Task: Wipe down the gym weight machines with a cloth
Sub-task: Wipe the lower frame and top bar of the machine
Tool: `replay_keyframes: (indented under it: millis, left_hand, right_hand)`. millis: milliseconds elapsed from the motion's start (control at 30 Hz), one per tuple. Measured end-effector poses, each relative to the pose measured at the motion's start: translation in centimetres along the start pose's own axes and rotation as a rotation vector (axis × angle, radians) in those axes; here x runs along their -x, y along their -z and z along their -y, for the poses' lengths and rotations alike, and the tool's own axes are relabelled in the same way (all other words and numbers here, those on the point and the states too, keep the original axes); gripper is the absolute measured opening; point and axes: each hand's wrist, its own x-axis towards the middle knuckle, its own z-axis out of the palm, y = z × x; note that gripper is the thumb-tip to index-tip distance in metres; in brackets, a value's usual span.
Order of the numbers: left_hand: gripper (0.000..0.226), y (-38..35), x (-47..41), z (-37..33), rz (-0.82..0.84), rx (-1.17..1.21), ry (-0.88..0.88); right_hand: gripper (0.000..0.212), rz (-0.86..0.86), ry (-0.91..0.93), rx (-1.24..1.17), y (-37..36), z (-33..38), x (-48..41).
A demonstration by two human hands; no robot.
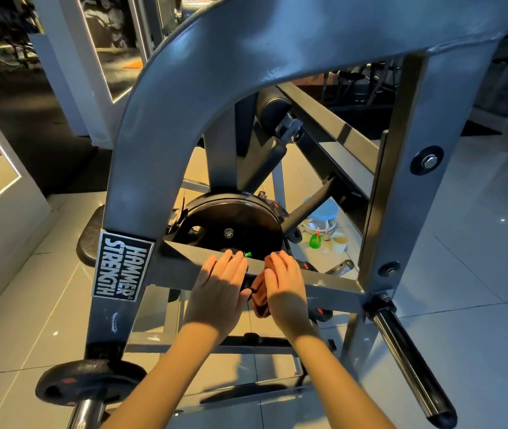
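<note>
A grey steel weight machine [141, 156] with a "Hammer Strength" plate fills the view. Its low crossbar [181, 264] runs across the middle. My left hand [218, 289] lies flat on that crossbar, fingers straight. Just to its right, my right hand [283, 283] presses a brown cloth [260, 300] against the same bar, fingers curled over the cloth. Part of the cloth hangs below the bar between my hands.
A black weight plate [231, 224] sits behind the crossbar. Another plate [88, 382] is on a chrome peg at lower left, and a bare chrome peg [410, 366] juts out at lower right. A green spray bottle [315, 240], a cup [339, 242] and a blue stool [324, 212] stand on the tiled floor beyond.
</note>
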Motion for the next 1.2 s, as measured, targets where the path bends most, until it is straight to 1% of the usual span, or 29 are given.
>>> replay_keyframes:
  millis: [33,67,100,133,167,200,233,300,333,367,400,467,533,567,600,667,700,733,767,800,867,900,967,1033,1067,1100,1133,1167,1200]
  left_hand:
    - [0.053,-0.2,0.0,0.0,-0.01,-0.006,0.0]
    - [0.053,-0.4,0.0,0.1,-0.021,-0.012,-0.01]
    - [0.052,-0.5,0.0,0.1,-0.042,-0.013,-0.02]
    - [0.052,-0.7,0.0,0.2,-0.066,-0.01,-0.024]
    - [0.055,-0.8,0.0,0.2,-0.085,-0.006,-0.022]
    - [0.057,-0.9,-0.1,0.1,-0.094,-0.002,-0.02]
    - [0.058,-1.0,-0.1,0.0,-0.097,-0.001,-0.017]
    - [0.056,-0.9,-0.3,-0.3,-0.09,0.003,-0.015]
    - [0.055,-0.9,-0.5,-0.7,-0.085,0.007,-0.032]
    - [0.055,-0.8,-0.7,-1.1,-0.083,0.014,-0.066]
    - [0.055,-0.8,-1.0,-1.5,-0.084,0.024,-0.103]
    - [0.055,-1.0,-1.4,-2.3,-0.102,0.04,-0.145]
    - [0.053,-1.4,-1.7,-2.7,-0.128,0.042,-0.144]
    - [0.053,-1.7,-1.6,-2.7,-0.139,0.041,-0.146]
    - [0.053,-2.0,-1.6,-2.6,-0.144,0.04,-0.151]
    - [0.054,-2.3,-1.6,-2.4,-0.155,0.036,-0.156]
    - [0.054,-2.5,-1.5,-2.3,-0.164,0.038,-0.158]
    - [0.054,-2.5,-1.5,-2.3,-0.17,0.044,-0.161]
    - [0.053,-2.4,-1.5,-2.3,-0.174,0.053,-0.163]
    - [0.053,-2.4,-1.6,-2.4,-0.18,0.059,-0.163]
    - [0.052,-2.5,-1.5,-2.4,-0.2,0.067,-0.162]
    - [0.051,-2.5,-1.5,-2.5,-0.213,0.068,-0.164]
    - [0.052,-2.7,-1.6,-2.5,-0.208,0.07,-0.15]
    - [0.052,-2.5,-1.5,-2.6,-0.186,0.064,-0.139]
    - [0.053,-2.4,-1.5,-2.6,-0.187,0.062,-0.146]
    - [0.052,-2.4,-1.5,-2.6,-0.196,0.061,-0.151]
    - [0.052,-2.3,-1.5,-2.6,-0.199,0.059,-0.155]
    - [0.052,-2.2,-1.5,-2.7,-0.208,0.057,-0.155]
    - [0.051,-2.1,-1.6,-2.7,-0.201,0.066,-0.143]
  right_hand:
    - [0.042,-0.028,0.036,-0.101,0.2,-0.2,0.9]
    - [0.042,0.018,0.052,-0.094,1.0,-0.8,0.8]
    - [0.044,0.042,0.02,-0.054,1.4,-2.3,-0.2]
    - [0.049,0.076,-0.01,0.053,1.9,-3.5,-1.1]
    - [0.056,0.123,-0.038,0.229,2.1,-4.2,-1.9]
    - [0.06,0.102,-0.04,0.354,2.0,-3.9,-2.1]
    - [0.056,0.072,-0.031,0.32,1.5,-3.2,-1.8]
    - [0.043,0.017,-0.008,-0.034,0.6,-1.5,0.1]
    - [0.046,-0.011,0.023,-0.154,0.3,-1.4,1.2]
    - [0.046,-0.009,0.065,-0.126,0.6,-1.8,1.7]
    - [0.042,0.03,0.044,-0.059,1.5,-2.8,1.1]
    - [0.035,0.051,-0.113,0.028,2.1,-5.9,-1.3]
    - [0.048,0.102,-0.21,0.279,2.0,-7.0,-2.2]
    - [0.055,0.123,-0.175,0.289,1.7,-6.6,-2.2]
    - [0.055,0.109,-0.131,0.163,1.2,-6.0,-1.5]
    - [0.047,0.031,-0.093,-0.097,1.3,-4.8,0.6]
    - [0.042,0.003,-0.057,-0.17,1.8,-5.1,1.1]
    - [0.036,0.011,-0.074,-0.161,2.5,-5.7,1.1]
    - [0.03,0.013,-0.155,-0.171,3.3,-6.3,0.6]
    - [0.034,-0.016,-0.234,-0.149,3.6,-7.4,-0.4]
    - [0.054,-0.033,-0.333,-0.239,3.3,-7.9,-1.4]
    - [0.055,-0.046,-0.31,-0.227,2.9,-7.2,-1.2]
    - [0.037,-0.016,-0.213,-0.254,2.2,-5.5,0.0]
    - [0.038,-0.02,-0.098,-0.251,2.6,-5.1,1.8]
    - [0.036,-0.013,-0.072,-0.162,2.9,-6.1,1.9]
    - [0.031,0.01,-0.106,-0.068,3.5,-7.1,1.3]
    - [0.036,-0.012,-0.204,-0.048,3.8,-8.1,0.6]
    - [0.053,-0.05,-0.219,-0.026,3.7,-9.4,-0.3]
    - [0.065,-0.034,-0.256,-0.125,3.6,-9.4,-0.8]
